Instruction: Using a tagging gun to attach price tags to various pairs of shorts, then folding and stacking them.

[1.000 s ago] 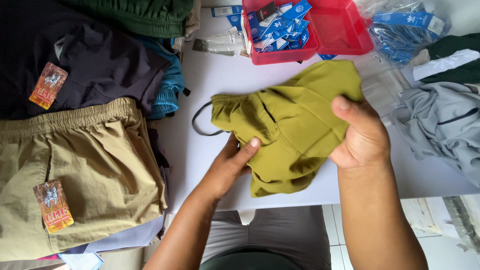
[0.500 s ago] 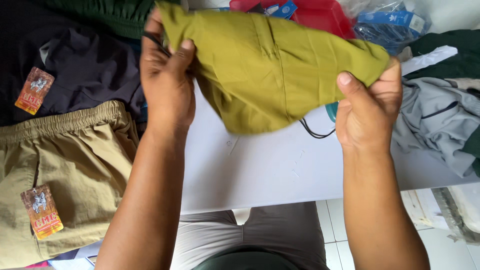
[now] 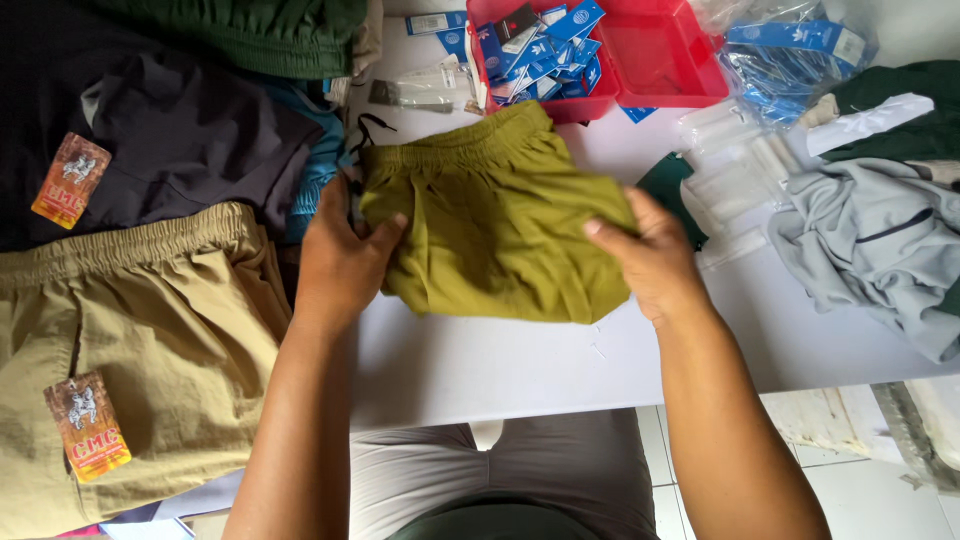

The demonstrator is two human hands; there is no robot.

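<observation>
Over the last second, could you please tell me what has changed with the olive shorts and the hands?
The olive shorts, held up in the air half a second ago, have come down flat on the white table, waistband away from the person. The left hand now presses their left edge and the right hand their right edge. The khaki shorts, dark shorts and red tray lie as before.

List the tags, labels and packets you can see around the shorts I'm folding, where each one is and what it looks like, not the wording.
Hang tag: on the dark shorts, far left; orange-brown rectangle.
Second hang tag: on the khaki shorts, lower left; same orange-brown card.
Blue tags: heaped in the red tray, top centre; small blue-and-white cards.
Clear bag of blue tags: top right, beside the tray.
Clear flat packets: right of the olive shorts.
</observation>
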